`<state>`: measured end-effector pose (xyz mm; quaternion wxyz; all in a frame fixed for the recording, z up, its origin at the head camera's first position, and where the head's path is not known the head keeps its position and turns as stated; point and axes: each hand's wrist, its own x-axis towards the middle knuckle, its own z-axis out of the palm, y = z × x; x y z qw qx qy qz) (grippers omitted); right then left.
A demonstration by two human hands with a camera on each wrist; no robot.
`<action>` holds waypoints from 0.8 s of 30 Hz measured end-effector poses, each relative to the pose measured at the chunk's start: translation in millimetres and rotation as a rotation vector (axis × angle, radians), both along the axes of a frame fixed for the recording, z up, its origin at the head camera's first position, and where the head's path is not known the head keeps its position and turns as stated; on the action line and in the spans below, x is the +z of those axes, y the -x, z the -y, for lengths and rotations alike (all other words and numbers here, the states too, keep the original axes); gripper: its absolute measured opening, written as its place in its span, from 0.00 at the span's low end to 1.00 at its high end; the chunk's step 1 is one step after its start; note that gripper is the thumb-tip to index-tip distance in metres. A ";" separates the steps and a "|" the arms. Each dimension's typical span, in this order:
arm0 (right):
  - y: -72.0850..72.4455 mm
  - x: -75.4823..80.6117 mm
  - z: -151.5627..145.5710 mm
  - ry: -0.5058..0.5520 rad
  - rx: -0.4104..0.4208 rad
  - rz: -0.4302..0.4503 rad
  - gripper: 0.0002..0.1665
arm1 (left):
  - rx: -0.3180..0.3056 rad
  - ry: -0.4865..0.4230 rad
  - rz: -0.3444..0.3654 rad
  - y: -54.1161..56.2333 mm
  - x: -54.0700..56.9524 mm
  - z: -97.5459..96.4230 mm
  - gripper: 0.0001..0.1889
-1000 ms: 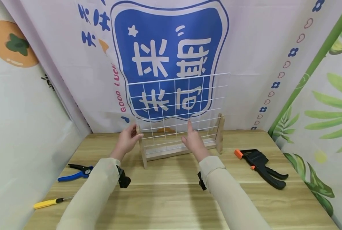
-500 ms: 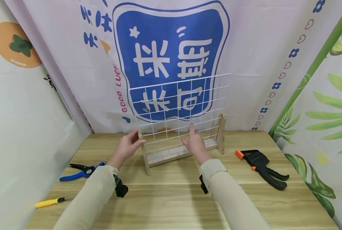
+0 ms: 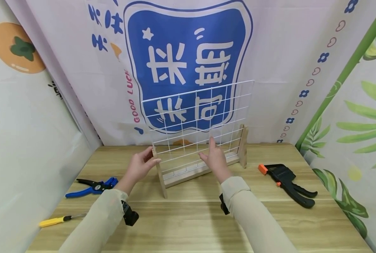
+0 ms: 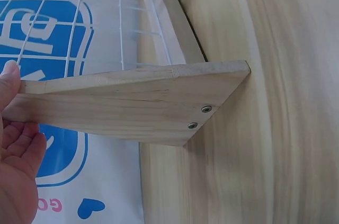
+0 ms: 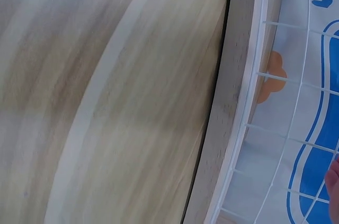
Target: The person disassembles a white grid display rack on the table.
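A white wire grid (image 3: 196,123) stands upright in a wooden stand with two side panels and a low base bar (image 3: 188,175). My left hand (image 3: 140,165) grips the left side panel (image 4: 111,102), thumb on its front edge and fingers behind. Two metal screws (image 4: 206,109) show near that panel's foot. My right hand (image 3: 215,160) is at the middle of the grid, index finger straight against the wires and thumb held out to the left. The right side panel (image 3: 243,146) stands farther back than the left one. Only a fingertip (image 5: 333,181) of the right hand shows in the right wrist view.
Blue-and-black pliers (image 3: 94,186) and a yellow-handled screwdriver (image 3: 56,220) lie left on the wooden table (image 3: 181,225). A black-and-orange bar clamp (image 3: 286,182) lies on the right. A printed curtain (image 3: 276,52) hangs behind the stand.
The left end of the stand has swung toward me, with my left hand moving along. The right end has stayed nearly in place. My right hand has come slightly lower.
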<state>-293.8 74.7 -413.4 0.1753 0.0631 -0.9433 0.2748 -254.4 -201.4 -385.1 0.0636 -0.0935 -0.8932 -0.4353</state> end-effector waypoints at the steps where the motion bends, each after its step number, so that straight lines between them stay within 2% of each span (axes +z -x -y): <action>1: -0.8 0.2 0.3 0.001 -0.003 0.000 0.46 | 0.002 -0.003 -0.002 -1.7 -0.2 -0.3 0.32; 6: -4.7 -0.6 1.4 0.046 -0.017 0.000 0.48 | -0.004 -0.027 -0.008 -10.9 0.6 -2.8 0.30; 13: -6.9 -7.2 2.7 0.142 -0.038 0.034 0.48 | -0.007 -0.025 0.010 -23.4 1.8 -5.0 0.32; 21: -10.6 -9.9 4.5 0.188 -0.079 0.040 0.50 | 0.004 -0.015 -0.025 -33.0 -2.6 -8.5 0.32; 24: -12.4 -10.4 5.4 0.186 -0.086 0.009 0.49 | 0.013 -0.011 -0.050 -36.1 -5.4 -9.5 0.29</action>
